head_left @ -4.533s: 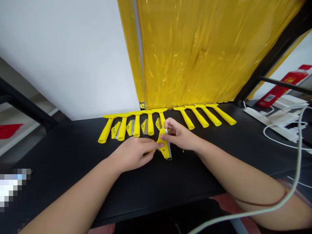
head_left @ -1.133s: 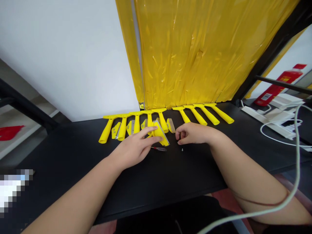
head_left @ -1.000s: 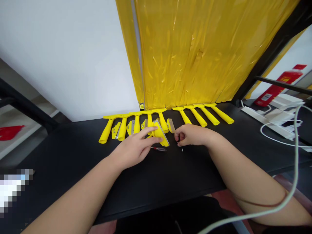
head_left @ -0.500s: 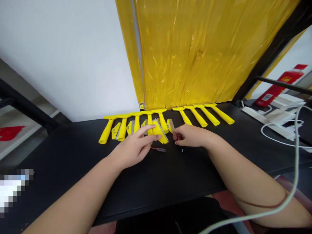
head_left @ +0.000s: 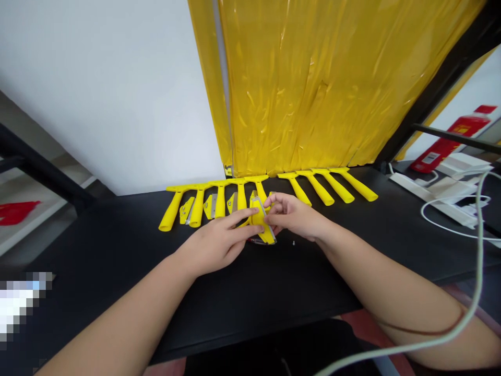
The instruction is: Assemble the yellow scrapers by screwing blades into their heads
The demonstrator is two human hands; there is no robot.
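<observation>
Between the fingers of my left hand [head_left: 223,237] is a yellow scraper [head_left: 260,222], its head tilted and a metal strip along its right edge. My right hand [head_left: 291,216] meets that edge from the right with bent, pinched fingers; whatever is in them, if anything, is hidden. Under the scraper, a screwdriver [head_left: 254,241] lies mostly covered. A small screw [head_left: 294,243] stands on the black table [head_left: 250,297] just right of it. Behind my hands lie yellow clamp plates with metal blades [head_left: 213,206].
Yellow scraper handles lie along the back in a left group [head_left: 170,211] and a right group [head_left: 321,191]. On the right are a red bottle [head_left: 450,141], white power strips [head_left: 434,196] and a pale cable [head_left: 478,250] crossing my right forearm. Yellow sheeting [head_left: 305,89] hangs behind.
My right hand has moved left and come up to the scraper's blade edge. The scraper in my left hand has shifted slightly right and toward me, covering most of the screwdriver.
</observation>
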